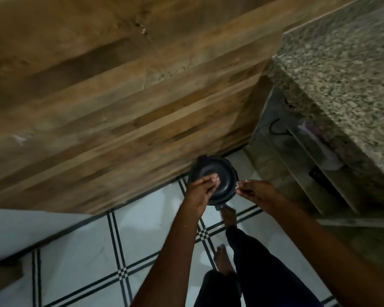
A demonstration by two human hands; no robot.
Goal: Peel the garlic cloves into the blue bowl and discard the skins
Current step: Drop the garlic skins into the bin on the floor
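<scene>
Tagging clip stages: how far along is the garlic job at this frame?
Done: nothing can be confirmed; no blue bowl or peeled cloves are in view. In hand: the person stands over a dark round bin on the tiled floor; the left hand reaches over its opening and the right hand pinches a small pale scrap, likely skin, at its rim. Left: dropping the scrap in; any remaining peeling is unseen.

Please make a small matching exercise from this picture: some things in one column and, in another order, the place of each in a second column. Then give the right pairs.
1. round dark bin
2. speckled granite counter
3. white floor tiles with black lines
4. left hand

a. upper right of the view
b. under the bare feet
c. fingers over the bin's left rim
d. on the floor beside the wooden wall

Pairs: 1-d, 2-a, 3-b, 4-c
</scene>
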